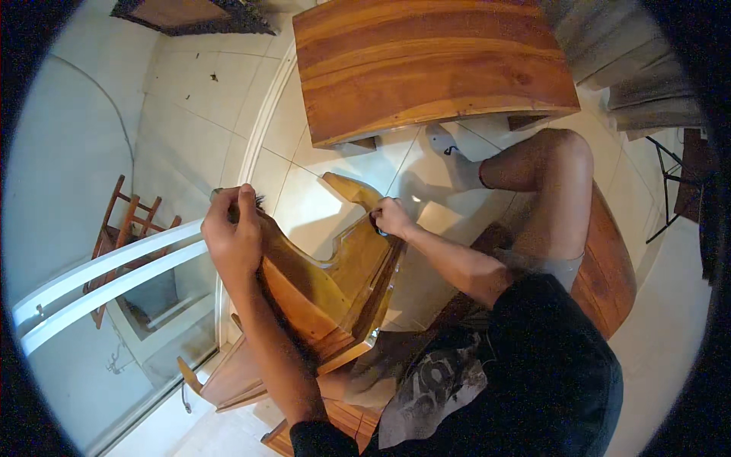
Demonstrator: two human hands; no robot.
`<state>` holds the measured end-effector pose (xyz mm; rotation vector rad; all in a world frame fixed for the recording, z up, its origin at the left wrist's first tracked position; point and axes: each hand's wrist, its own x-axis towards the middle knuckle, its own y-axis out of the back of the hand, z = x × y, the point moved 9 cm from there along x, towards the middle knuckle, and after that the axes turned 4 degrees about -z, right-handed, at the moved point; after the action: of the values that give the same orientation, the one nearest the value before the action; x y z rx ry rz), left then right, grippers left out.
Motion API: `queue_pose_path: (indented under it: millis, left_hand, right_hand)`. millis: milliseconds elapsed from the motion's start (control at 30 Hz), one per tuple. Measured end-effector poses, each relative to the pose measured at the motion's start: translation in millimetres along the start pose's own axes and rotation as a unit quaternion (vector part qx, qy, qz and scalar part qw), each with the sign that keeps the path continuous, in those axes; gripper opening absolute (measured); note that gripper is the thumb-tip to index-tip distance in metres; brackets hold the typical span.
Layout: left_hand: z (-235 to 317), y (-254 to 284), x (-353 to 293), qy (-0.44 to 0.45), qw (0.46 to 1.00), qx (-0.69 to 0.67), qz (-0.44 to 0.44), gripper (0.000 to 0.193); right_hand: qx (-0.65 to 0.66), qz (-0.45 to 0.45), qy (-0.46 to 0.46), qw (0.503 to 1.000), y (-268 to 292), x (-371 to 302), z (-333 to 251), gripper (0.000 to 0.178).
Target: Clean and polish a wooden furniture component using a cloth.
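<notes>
A varnished wooden furniture piece (304, 297) with curved, leg-like ends lies tilted across my lap. My left hand (232, 232) is raised at its left end, fingers closed on a small brush (260, 202) whose dark bristles show beside the thumb; most of it is hidden. My right hand (393, 218) is closed in a fist at the piece's right side, near the curved end (346, 185). Something small and dark shows at that fist, too covered to name. Whether the fist also grips the wood I cannot tell.
A low wooden table (434, 65) stands ahead on the tiled floor (285, 190). Left are a white door frame (114, 278) and a wooden chair (126, 236). A wooden bench (605, 274) is under my right leg. A curtain (632, 61) hangs far right.
</notes>
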<state>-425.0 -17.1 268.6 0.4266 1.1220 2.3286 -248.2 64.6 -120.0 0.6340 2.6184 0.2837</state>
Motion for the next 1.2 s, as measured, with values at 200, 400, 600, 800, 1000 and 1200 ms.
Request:
queue_pose_path:
  millis: [200,400,600,800,1000,1200]
  left_hand:
    - [2.9,0.1,-0.6,-0.032,0.999,0.038,0.018,0.03]
    - [6.9,3.2,-1.4,-0.017,0.998,0.055,0.021,0.03]
    - [15.9,3.5,1.1,-0.033,0.998,0.045,0.023,0.029]
    - [15.6,0.6,-1.2,0.001,0.998,0.069,0.003,0.029]
    - [9.2,-1.1,1.3,0.001,0.998,0.059,-0.002,0.029]
    - [9.2,-0.2,0.7,-0.032,0.996,0.077,0.013,0.028]
  right_hand:
    - [0.062,-0.01,0.058,0.996,6.0,-13.1,-27.0,0.012]
    - [0.014,-0.009,-0.035,0.999,-0.6,-1.3,2.3,0.014]
    - [0.091,-0.003,-0.017,0.996,1.4,-28.1,-38.9,0.013]
    - [0.082,0.019,-0.021,0.996,8.3,-27.5,-45.9,0.016]
    - [0.047,0.013,-0.079,0.996,8.4,-26.3,-44.4,0.018]
    - [0.104,0.017,0.016,0.994,28.0,-68.7,-120.0,0.014]
